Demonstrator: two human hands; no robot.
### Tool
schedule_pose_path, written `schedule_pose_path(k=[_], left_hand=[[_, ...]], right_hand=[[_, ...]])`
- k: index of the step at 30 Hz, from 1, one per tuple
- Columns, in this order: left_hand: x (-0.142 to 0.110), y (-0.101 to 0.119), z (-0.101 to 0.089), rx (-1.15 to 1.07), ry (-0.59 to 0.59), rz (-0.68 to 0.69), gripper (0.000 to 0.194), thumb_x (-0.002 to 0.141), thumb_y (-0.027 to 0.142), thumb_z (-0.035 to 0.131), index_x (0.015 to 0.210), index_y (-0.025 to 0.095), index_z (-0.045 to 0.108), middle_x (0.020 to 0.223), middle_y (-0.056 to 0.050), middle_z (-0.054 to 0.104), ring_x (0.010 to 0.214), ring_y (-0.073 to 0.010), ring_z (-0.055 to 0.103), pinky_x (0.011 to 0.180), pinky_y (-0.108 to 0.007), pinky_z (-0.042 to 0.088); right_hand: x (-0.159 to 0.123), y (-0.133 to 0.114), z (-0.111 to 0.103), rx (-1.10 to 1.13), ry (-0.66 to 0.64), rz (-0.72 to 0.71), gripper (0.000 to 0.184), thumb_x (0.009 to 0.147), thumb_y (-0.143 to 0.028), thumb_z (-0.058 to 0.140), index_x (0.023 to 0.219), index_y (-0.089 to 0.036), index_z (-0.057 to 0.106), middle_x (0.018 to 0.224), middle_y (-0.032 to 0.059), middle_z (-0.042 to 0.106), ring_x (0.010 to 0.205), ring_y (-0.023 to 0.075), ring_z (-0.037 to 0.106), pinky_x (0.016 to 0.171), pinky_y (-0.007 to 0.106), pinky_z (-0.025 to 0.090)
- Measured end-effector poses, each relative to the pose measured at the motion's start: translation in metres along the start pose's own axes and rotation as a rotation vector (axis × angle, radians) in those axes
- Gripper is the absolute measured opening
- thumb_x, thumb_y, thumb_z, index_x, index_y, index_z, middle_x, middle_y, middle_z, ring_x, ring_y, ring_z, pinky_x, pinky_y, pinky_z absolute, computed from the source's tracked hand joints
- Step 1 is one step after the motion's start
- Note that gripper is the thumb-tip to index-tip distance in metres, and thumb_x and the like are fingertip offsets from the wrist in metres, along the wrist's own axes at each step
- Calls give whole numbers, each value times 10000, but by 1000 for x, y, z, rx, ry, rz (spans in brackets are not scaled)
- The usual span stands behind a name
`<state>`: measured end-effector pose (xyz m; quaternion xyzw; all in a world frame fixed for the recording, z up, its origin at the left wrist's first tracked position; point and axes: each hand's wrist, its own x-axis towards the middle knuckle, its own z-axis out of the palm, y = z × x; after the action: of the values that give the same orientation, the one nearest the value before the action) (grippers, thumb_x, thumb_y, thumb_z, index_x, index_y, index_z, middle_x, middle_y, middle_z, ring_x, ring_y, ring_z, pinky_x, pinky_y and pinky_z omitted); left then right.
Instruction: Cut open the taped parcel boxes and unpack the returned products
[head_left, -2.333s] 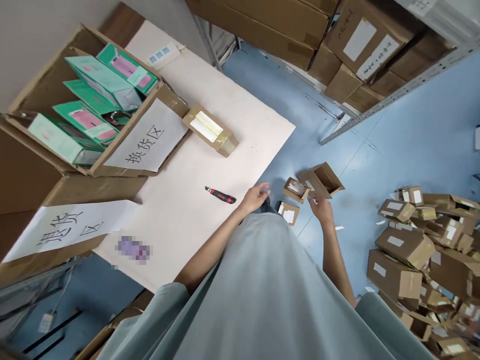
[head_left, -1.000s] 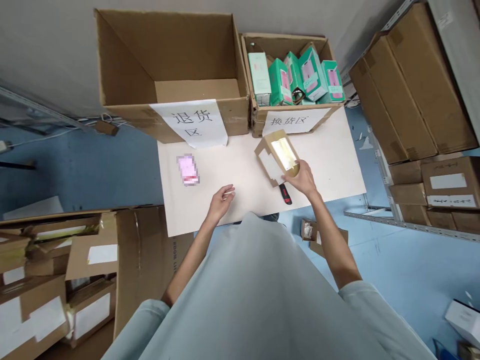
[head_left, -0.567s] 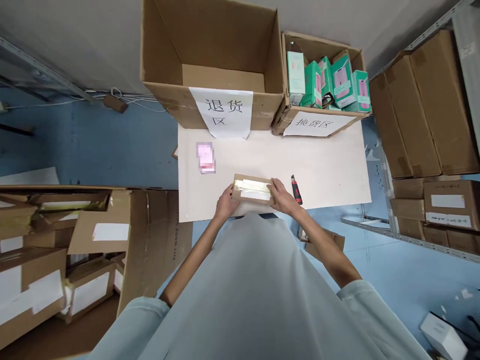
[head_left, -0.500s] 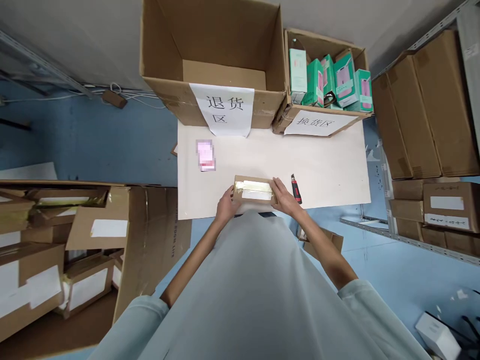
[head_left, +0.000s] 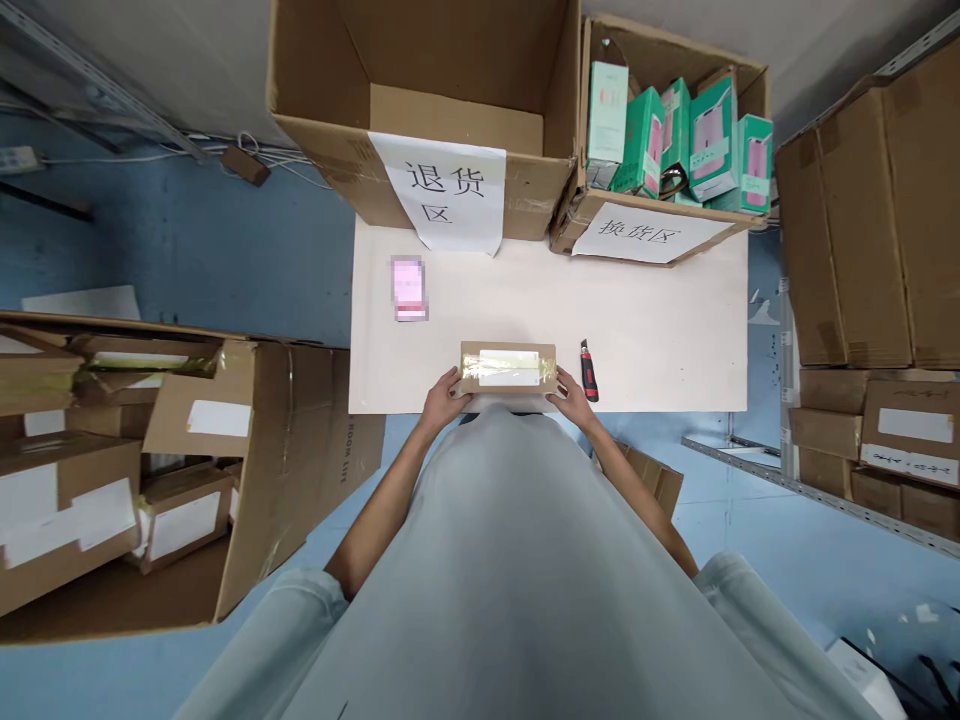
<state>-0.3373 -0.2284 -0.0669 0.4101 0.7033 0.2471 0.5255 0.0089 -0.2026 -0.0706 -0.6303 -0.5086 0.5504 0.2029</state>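
Observation:
A small brown taped parcel with a white label lies flat at the near edge of the pale table. My left hand grips its left end and my right hand grips its right end, fingers curled round the box. A red and black utility knife lies on the table just right of my right hand. A pink blurred item sits at the table's far left.
A large empty carton with a paper sign stands at the table's back. Beside it a smaller carton holds several green boxes. Stacked cartons fill shelves on the right; an open carton of parcels lies at left.
My view swung from the floor to the table. My right hand lifted the parcel from near the back cartons to the near edge, and my left hand joined it.

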Motion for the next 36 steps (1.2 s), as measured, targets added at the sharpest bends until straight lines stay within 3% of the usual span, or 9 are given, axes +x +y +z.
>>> schedule_pose_path(k=[3, 5, 10, 14, 18, 24, 29, 33, 36], left_hand=[[-7, 13, -4, -70, -36, -43, 507, 885, 468, 804, 1309, 195, 851, 1460, -133, 815, 1413, -359, 740, 1219, -476, 598], [-8, 21, -4, -66, -14, -38, 502, 935, 577, 770, 1235, 188, 871, 1352, -132, 858, 1341, -362, 771, 1209, -480, 601], [1, 28, 7, -92, 34, -70, 540, 973, 596, 729, 1306, 184, 839, 1421, -138, 830, 1284, -345, 786, 1198, -480, 599], [1, 18, 14, -115, 26, -111, 572, 1029, 623, 636, 1350, 179, 804, 1443, -149, 813, 1287, -324, 784, 1172, -472, 620], [-8, 2, 13, -116, 29, -174, 557, 1033, 565, 594, 1378, 169, 782, 1463, -177, 798, 1247, -318, 804, 1125, -485, 651], [-14, -3, 17, -64, 40, -192, 463, 845, 312, 699, 1274, 210, 840, 1416, -128, 835, 1244, -322, 812, 1194, -498, 616], [-13, 15, 14, -37, 58, -151, 429, 797, 249, 734, 1204, 206, 864, 1234, -104, 887, 1240, -333, 824, 1166, -470, 633], [-7, 39, 1, -18, 114, -71, 405, 870, 293, 766, 1251, 192, 862, 1300, -109, 869, 1253, -312, 820, 1170, -428, 631], [1, 57, -7, 22, 162, 20, 368, 931, 323, 759, 1260, 197, 868, 1339, -102, 857, 1211, -302, 829, 1155, -420, 638]], right_hand=[[3, -9, -10, 85, 25, -50, 563, 943, -594, 779, 1394, -259, 818, 1517, 110, 784, 1504, 351, 676, 1315, 549, 521], [8, -15, -16, 90, 57, -52, 591, 988, -684, 712, 1359, -237, 824, 1451, 127, 815, 1394, 351, 744, 1255, 539, 573], [19, -21, -18, 21, 49, 12, 601, 993, -735, 674, 1265, -226, 840, 1350, 121, 850, 1271, 344, 778, 1191, 520, 603], [14, -8, -14, 49, 51, 81, 551, 1060, -665, 572, 1278, -226, 822, 1349, 128, 847, 1273, 321, 782, 1125, 510, 648], [-2, 10, -12, 56, 60, 171, 501, 1058, -560, 539, 1289, -207, 810, 1327, 163, 852, 1169, 304, 822, 1043, 520, 688], [-19, 13, -6, 44, 14, 151, 402, 888, -393, 701, 1223, -252, 873, 1281, 64, 885, 1164, 301, 827, 1170, 553, 632], [-18, 0, -12, 42, 20, 103, 480, 836, -421, 824, 1276, -240, 882, 1281, 70, 884, 1155, 335, 844, 1149, 555, 650], [-4, -18, -27, 37, 93, 37, 493, 896, -552, 831, 1252, -218, 895, 1330, 112, 858, 1271, 340, 804, 1209, 513, 620], [14, -34, -36, 0, 186, -55, 449, 965, -587, 771, 1196, -229, 913, 1282, 107, 867, 1251, 341, 805, 1222, 524, 610]])
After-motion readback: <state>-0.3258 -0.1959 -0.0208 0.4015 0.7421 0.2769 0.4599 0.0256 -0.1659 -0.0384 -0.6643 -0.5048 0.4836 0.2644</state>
